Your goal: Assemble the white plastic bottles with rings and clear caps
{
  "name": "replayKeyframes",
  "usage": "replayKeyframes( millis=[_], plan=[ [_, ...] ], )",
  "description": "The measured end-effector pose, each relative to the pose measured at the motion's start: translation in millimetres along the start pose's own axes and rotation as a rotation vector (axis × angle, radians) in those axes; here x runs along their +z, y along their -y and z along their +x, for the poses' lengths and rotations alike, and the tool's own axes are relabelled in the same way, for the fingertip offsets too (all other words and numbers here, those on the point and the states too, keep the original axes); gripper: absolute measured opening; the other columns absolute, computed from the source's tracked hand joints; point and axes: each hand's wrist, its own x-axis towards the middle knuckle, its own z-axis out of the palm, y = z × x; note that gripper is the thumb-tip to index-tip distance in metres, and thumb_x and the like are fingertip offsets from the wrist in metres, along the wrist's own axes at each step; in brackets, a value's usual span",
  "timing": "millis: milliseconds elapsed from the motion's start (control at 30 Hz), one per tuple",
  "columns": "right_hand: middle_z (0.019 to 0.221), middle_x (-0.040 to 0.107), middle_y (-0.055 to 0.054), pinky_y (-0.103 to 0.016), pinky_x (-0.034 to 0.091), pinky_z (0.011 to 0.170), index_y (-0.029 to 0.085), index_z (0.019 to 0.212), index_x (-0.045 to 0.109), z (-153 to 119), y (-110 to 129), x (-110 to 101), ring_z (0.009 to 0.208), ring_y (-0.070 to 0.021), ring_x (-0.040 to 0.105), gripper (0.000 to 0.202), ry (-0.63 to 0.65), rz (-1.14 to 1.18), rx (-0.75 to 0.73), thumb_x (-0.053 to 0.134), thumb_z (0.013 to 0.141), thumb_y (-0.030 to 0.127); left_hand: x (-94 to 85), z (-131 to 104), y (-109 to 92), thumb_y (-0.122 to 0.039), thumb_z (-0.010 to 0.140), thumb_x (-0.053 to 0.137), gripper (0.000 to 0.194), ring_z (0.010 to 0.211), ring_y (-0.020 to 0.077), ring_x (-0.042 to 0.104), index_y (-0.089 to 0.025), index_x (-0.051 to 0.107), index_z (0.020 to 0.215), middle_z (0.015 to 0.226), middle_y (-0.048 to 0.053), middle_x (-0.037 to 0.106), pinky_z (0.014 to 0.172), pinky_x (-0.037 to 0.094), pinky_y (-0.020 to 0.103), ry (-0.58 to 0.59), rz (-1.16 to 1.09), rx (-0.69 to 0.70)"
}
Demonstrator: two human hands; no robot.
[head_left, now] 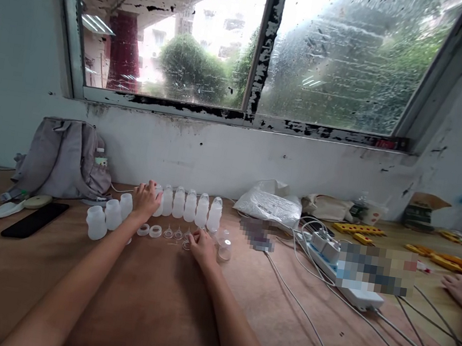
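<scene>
Keep the end bottle (159,206) upright at the left of the bottle row (190,207), the left hand (147,199) being at it, grip indeterminable, and handle the clear teats (178,234) before the row lightly with the right hand (202,248), closure likewise indeterminable.

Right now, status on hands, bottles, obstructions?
Left fingers at back row's leftmost bottle. Right fingers at small clear parts. Bottles upright. Power strip off to the right.

No writing can be read.
The bottle (100,152) by the backpack (61,162) bears a label (101,162), its print too small to make out.
</scene>
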Motion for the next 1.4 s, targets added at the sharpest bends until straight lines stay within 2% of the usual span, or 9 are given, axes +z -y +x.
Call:
replayKeyframes(
  millis=[167,400,600,733,967,1100,1200,1300,1400],
  plan=[
    [0.088,0.06,-0.005,-0.023,0.036,0.066,0.018,0.085,0.056,-2.7,7.0,-5.4,0.079,-0.0151,0.055,0.023,-0.099,0.057,-0.027,0.037,0.083,0.032,-29.5,-44.7,-20.3,-0.036,0.08,0.042,0.034,0.097,0.0237,0.047,-0.016,0.042,0.107,0.1,0.009,0.055,0.086,0.032,0.036,-0.216,-0.345,-0.002],
    [0.087,0.06,-0.005,-0.023,0.037,0.069,0.019,0.085,0.054,-4.8,10.0,-7.9,0.08,-0.0148,0.054,0.026,-0.217,0.158,-0.131,0.029,0.085,0.024,-15.1,-103.3,-38.9,-0.036,0.077,0.048,0.03,0.083,0.0167,0.053,-0.021,0.045,0.103,0.095,0.005,0.054,0.076,0.041,0.028,-0.021,-0.663,0.145],
    [0.086,0.06,-0.004,-0.024,0.039,0.071,0.019,0.092,0.054,-12.8,19.2,-15.8,0.079,-0.0146,0.054,0.035,-0.215,0.291,-0.216,0.022,0.088,0.033,6.0,-109.7,-39.2,-0.04,0.069,0.059,0.052,0.086,0.0177,0.055,-0.022,0.039,0.113,0.096,0.005,0.056,0.075,0.042,0.029,0.141,-0.887,0.043],
    [0.088,0.06,-0.004,-0.024,0.04,0.07,0.02,0.096,0.054,-19.3,24.2,-17.6,0.078,-0.0151,0.055,0.039,-0.195,0.365,-0.225,0.019,0.088,0.037,10.2,-113.3,-42.0,-0.042,0.068,0.058,0.04,0.082,0.0194,0.055,-0.021,0.049,0.101,0.092,0.004,0.059,0.073,0.041,0.031,0.331,-0.929,0.049],
    [0.081,0.061,-0.005,-0.025,0.042,0.067,0.018,0.093,0.055,-17.9,25.0,-16.1,0.073,-0.0156,0.056,0.042,-0.265,0.472,-0.117,0.019,0.087,0.039,15.2,-117.6,-42.5,-0.038,0.066,0.06,0.042,0.089,0.024,0.054,-0.022,0.049,0.103,0.099,0.008,0.058,0.075,0.04,0.034,0.301,-0.892,0.096],
    [0.078,0.061,-0.003,-0.023,0.042,0.061,0.017,0.099,0.053,-17.5,27.7,-19.7,0.067,-0.0141,0.055,0.038,-0.184,0.579,-0.164,0.031,0.083,0.044,16.4,-119.8,-41.3,-0.042,0.066,0.059,0.041,0.082,0.0232,0.056,-0.023,0.05,0.101,0.093,0.007,0.06,0.07,0.041,0.032,0.288,-0.83,0.043],
    [0.071,0.058,-0.002,-0.022,0.041,0.057,0.017,0.087,0.056,-15.5,28.9,-21.1,0.064,-0.0137,0.053,0.037,-0.14,0.63,-0.167,0.034,0.081,0.046,14.1,-119.1,-44.2,-0.042,0.062,0.062,0.039,0.075,0.0222,0.057,-0.023,0.054,0.095,0.083,0.006,0.062,0.067,0.041,0.03,0.323,-0.85,-0.018],
    [0.067,0.057,-0.003,-0.022,0.041,0.056,0.015,0.077,0.057,-10.4,27.2,-20.2,0.063,-0.0137,0.052,0.04,-0.15,0.704,-0.106,0.033,0.081,0.047,7.2,-115.4,-49.4,-0.042,0.059,0.065,0.034,0.069,0.0195,0.056,-0.02,0.058,0.083,0.074,0.004,0.062,0.062,0.04,0.027,0.441,-1.01,-0.099],
    [0.072,0.059,-0.005,-0.022,0.042,0.056,0.014,0.08,0.057,-2.3,22.1,-20.8,0.065,-0.0144,0.053,0.043,-0.176,0.803,-0.053,0.031,0.081,0.048,-5.0,-112.7,-51.0,-0.047,0.066,0.057,0.037,0.054,0.0146,0.053,-0.014,0.058,0.082,0.063,0.004,0.058,0.051,0.039,0.024,0.805,-1.329,-0.254]
  ],
)
